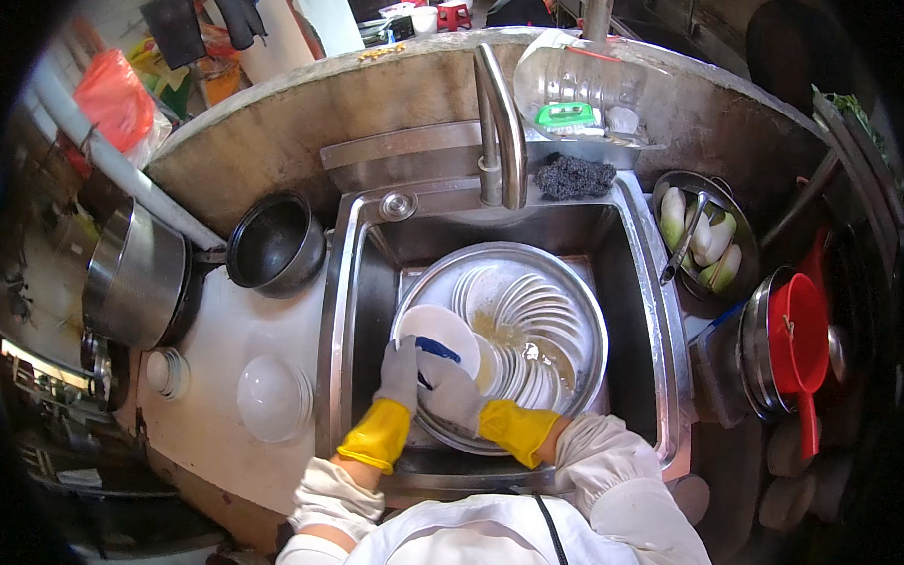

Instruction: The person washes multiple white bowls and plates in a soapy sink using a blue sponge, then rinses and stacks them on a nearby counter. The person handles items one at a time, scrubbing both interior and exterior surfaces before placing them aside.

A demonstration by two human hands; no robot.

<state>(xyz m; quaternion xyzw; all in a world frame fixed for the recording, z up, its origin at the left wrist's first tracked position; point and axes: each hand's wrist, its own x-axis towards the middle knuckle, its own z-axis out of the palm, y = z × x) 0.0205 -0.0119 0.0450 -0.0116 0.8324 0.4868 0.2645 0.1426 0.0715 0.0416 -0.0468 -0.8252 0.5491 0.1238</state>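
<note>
Both my hands wear grey gloves with yellow cuffs and are close together over a round metal basin (592,322) in the sink. My left hand (399,375) grips the near left edge of a white plate (436,325), which tilts above the basin. Against the plate's face my right hand (450,387) presses a dark blue pad (438,348); its fingers are closed on the pad and partly hidden. Beneath lie several white plates (536,307), fanned in overlapping rows in cloudy water.
A steel faucet (502,125) rises behind the steel sink (344,299). On the left counter are white bowls (269,396), small cups (160,370) and a black pot (272,241). A black scouring pad (575,175) and a green brush (565,114) sit behind; a red strainer (797,334) is right.
</note>
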